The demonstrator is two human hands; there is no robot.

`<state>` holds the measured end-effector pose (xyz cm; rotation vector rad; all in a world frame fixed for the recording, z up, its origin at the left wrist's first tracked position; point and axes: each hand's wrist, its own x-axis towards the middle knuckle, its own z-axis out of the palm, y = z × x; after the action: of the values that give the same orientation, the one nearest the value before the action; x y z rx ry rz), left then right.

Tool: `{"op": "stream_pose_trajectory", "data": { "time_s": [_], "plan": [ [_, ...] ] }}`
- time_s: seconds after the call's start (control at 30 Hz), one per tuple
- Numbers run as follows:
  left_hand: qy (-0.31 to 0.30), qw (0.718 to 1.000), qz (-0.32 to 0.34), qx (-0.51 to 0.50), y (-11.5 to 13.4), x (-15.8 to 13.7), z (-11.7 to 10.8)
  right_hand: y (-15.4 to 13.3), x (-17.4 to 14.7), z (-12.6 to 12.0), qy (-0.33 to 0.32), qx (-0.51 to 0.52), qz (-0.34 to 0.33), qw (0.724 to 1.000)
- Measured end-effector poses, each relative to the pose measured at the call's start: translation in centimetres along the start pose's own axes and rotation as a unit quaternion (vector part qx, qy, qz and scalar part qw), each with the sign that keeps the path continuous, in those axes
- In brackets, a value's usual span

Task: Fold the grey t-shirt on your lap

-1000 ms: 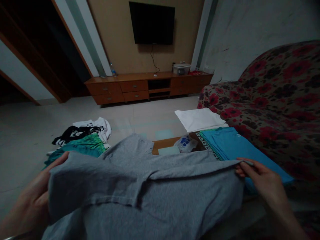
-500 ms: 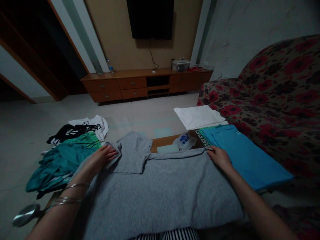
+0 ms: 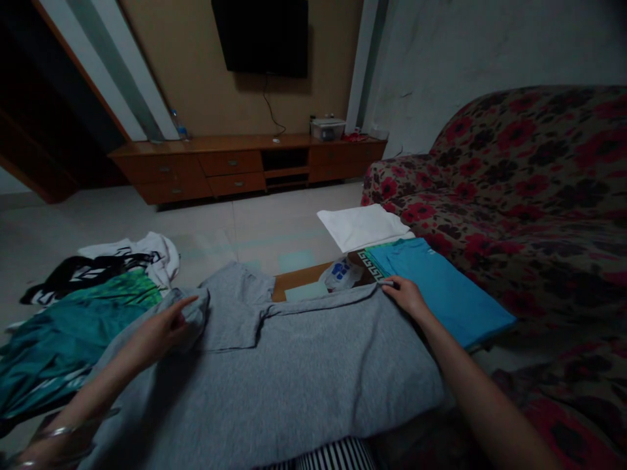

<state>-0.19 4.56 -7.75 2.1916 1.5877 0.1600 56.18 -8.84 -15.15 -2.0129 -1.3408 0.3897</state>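
A grey T-shirt (image 3: pixel 294 365) lies spread in front of me, with a short sleeve (image 3: pixel 230 323) showing at its upper left. My right hand (image 3: pixel 404 297) pinches the shirt's far edge at the right corner. My left hand (image 3: pixel 166 326) is over the shirt's left part, beside a bunched fold of grey cloth. Its index finger stretches out and the others are partly curled, with no cloth visibly gripped. Past the far edge, a plastic bag with blue print (image 3: pixel 343 273) and a pale green sheet (image 3: pixel 306 292) lie on the brown table (image 3: pixel 289 279).
Folded blue clothing (image 3: pixel 441 287) and a folded white garment (image 3: pixel 365 226) are on the right, near a floral sofa (image 3: pixel 490 176). Loose teal and green clothing (image 3: pixel 73 333) and black-and-white clothing (image 3: pixel 157 251) lie on the left. A wooden TV cabinet (image 3: pixel 166 173) stands along the far wall.
My left hand has loosened from the sleeve fold, its index finger now extended. My right hand keeps its pinch on the edge. The view has turned slightly right.
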Motion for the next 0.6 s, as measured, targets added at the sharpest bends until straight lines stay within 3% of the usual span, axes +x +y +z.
{"op": "stream_pose_trajectory", "data": {
  "time_s": [0.1,0.17,0.23,0.33,0.43,0.6],
  "plan": [
    [0.065,0.988,0.128,0.053,2.7,-2.0,2.0,0.3,-0.4,0.3,0.002,0.011,0.007,1.000],
    [0.039,0.974,0.211,0.068,5.1,-3.5,4.6,0.5,-0.5,0.6,0.001,0.013,0.014,1.000],
    [0.049,0.966,0.228,0.107,7.4,-4.4,7.5,0.6,-0.5,0.9,0.005,0.013,0.020,1.000],
    [0.105,0.965,0.175,0.165,9.7,-4.4,10.4,0.4,-0.6,1.0,0.002,0.022,0.019,1.000],
    [0.113,0.964,0.136,0.197,10.2,-3.1,10.5,0.0,-0.8,0.6,-0.003,0.041,0.014,0.999],
    [0.098,0.979,0.127,0.123,8.6,-1.5,7.1,-1.1,-1.9,-0.8,0.008,0.091,0.014,0.996]
  ]
}}
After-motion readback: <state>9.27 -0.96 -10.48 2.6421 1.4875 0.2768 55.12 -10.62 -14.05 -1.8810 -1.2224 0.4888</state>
